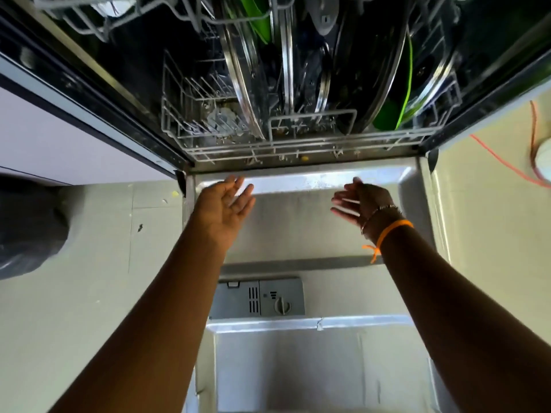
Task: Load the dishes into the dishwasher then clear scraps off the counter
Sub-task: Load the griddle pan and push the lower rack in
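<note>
Both grips (226,201) (354,201) before loaded rack (298,144)

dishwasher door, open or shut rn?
Open. The dishwasher door lies flat below both hands, inner face and detergent dispenser showing, and the loaded lower rack sits exposed beyond its hinge edge.

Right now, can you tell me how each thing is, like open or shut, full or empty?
Dishwasher door: open, lying flat.
Bottom rack: pushed in, holding pot lids.
Pot lids: standing on edge.
Soap box: lid shut.
Left hand: open, holding nothing.
Right hand: open, holding nothing.
Black bag: bulging.
</note>
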